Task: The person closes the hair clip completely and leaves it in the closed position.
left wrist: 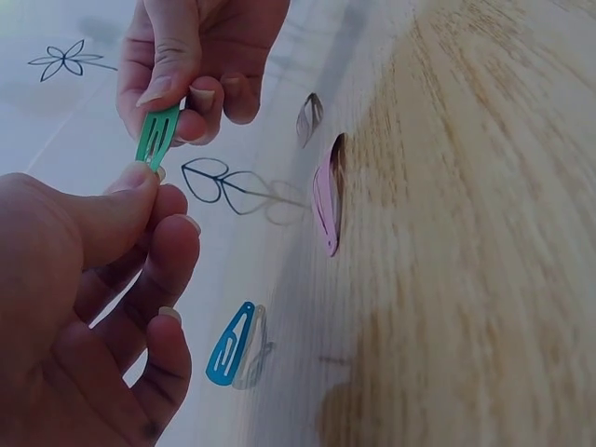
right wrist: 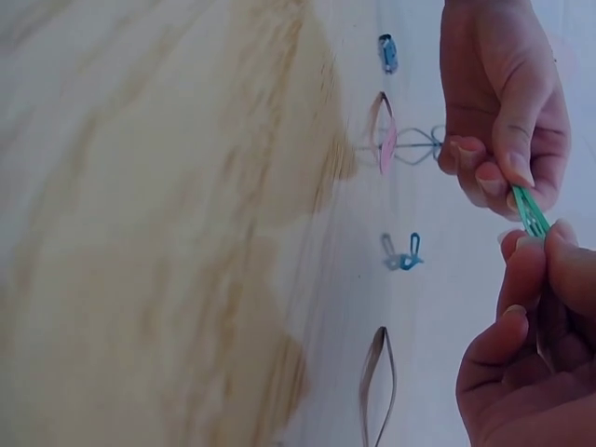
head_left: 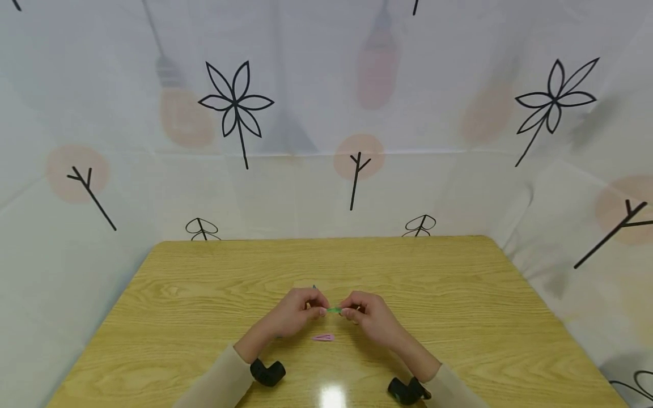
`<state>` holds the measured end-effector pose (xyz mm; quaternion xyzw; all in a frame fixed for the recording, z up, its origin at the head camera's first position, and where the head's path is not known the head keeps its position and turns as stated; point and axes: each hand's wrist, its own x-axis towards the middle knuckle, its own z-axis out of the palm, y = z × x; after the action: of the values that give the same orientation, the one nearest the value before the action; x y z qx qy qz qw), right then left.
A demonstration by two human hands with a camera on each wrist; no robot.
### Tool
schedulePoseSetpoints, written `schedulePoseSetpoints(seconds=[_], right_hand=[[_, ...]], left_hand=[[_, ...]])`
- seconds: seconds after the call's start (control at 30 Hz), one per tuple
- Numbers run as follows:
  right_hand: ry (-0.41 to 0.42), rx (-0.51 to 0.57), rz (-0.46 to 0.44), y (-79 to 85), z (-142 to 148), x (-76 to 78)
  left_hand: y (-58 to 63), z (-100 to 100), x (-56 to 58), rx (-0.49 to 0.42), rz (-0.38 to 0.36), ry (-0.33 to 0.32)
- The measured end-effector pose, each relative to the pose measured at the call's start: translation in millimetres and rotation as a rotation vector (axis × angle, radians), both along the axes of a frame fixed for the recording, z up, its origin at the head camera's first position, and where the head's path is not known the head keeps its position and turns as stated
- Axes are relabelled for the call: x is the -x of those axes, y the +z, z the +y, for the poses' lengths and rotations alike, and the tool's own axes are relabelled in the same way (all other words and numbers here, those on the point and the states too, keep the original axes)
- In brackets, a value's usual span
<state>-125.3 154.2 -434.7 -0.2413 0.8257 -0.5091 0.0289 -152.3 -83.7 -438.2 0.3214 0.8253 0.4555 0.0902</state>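
A green snap hair clip (head_left: 334,310) is held up between the two hands above the table. My left hand (head_left: 298,311) pinches one end of it with thumb and fingertips. The other end sits between the thumb and fingers of my right hand (head_left: 374,320). In the left wrist view, the slotted face of the green hair clip (left wrist: 158,135) shows between the two thumbs. A pink hair clip (head_left: 323,338) lies on the table, nearer the body than the hands. A blue hair clip (left wrist: 230,345) rests below the left hand; the head view mostly hides it.
The right wrist view shows further clips on the wooden table (head_left: 459,294): a blue one (right wrist: 387,54) past the pink one, a small blue one (right wrist: 413,251), and a dull-coloured one (right wrist: 380,382) at the bottom. A patterned white cloth (head_left: 306,192) hangs behind the table.
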Motion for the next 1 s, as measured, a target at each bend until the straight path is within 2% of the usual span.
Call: schedulePoseSetpoints(seconds=[0.43, 0.57, 0.77, 1.0], right_hand=[[0.049, -0.006, 0.024, -0.2, 3.5, -0.5], [0.067, 0.0, 0.014, -1.3, 2.6, 0.3], [0.055, -0.021, -0.022, -3.0, 1.9, 1.8], [0.051, -0.045, -0.046, -1.4, 1.5, 1.1]], left_hand=[[-3.4, 2.0, -1.6, -0.01, 0.011, -0.023], [-3.4, 1.8, -1.4, -0.011, 0.013, -0.024], [-1.8, 0.4, -2.1, 0.01, 0.012, -0.01], [-3.0, -0.9, -2.0, 0.026, 0.008, -0.022]])
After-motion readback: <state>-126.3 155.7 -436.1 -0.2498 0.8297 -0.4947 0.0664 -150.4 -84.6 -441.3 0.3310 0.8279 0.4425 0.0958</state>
